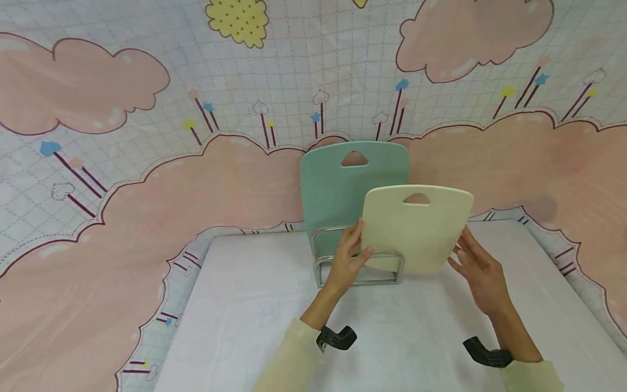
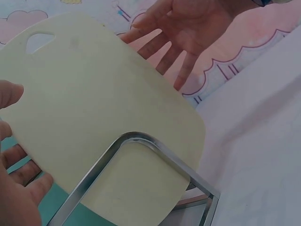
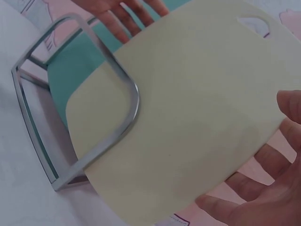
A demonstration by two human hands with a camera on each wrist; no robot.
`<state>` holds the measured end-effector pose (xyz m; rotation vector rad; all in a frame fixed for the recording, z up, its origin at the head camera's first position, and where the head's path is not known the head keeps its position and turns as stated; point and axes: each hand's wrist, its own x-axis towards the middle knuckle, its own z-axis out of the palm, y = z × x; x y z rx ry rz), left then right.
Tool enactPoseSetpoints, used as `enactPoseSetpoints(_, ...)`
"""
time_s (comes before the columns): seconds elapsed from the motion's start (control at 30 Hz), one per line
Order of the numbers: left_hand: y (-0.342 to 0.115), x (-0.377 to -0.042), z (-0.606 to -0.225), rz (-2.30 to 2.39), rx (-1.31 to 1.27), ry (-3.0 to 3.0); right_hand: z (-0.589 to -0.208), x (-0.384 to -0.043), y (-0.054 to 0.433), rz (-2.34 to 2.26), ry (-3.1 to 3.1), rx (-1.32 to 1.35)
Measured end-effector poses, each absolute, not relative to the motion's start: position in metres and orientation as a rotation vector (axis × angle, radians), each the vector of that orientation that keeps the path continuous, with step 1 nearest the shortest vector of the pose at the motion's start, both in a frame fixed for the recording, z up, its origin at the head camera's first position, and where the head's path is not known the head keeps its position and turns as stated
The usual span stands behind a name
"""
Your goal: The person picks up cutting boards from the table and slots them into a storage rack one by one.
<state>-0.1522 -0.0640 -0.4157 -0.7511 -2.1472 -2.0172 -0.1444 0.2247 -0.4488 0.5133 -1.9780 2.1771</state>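
Observation:
A cream cutting board [image 1: 416, 231] leans with its lower left part behind the front wire hoop of a metal rack [image 1: 360, 282]. My left hand [image 1: 345, 261] holds its left edge, thumb in front and fingers behind the rim. At the opposite edge is my right hand [image 1: 482, 275], its spread fingers along the rim and its thumb [image 3: 289, 103] over the front. Both wrist views show the hoop crossing the board's face. Standing in the rear of the rack is a larger teal cutting board [image 1: 338, 185], partly hidden by the cream one. Each board has a handle slot at the top.
The rack stands toward the back of a white-covered table [image 1: 245, 294]. Behind it rises a printed cloth [image 1: 245, 185] with pink clouds and a grid pattern. A black device [image 1: 338, 337] is strapped to each wrist.

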Motion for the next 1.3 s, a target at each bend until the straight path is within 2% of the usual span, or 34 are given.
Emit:
enactPoseSetpoints(0.77, -0.083, -0.148, -0.416, -1.945, -0.738, -2.137, -0.451, -0.15, 0.204, 2.163, -1.982, 0.55)
enactPoseSetpoints(1.3, -0.099, -0.14, -0.417, -1.949, -0.616, -2.167, -0.452, -0.157, 0.184, 2.08, -2.153, 0.51)
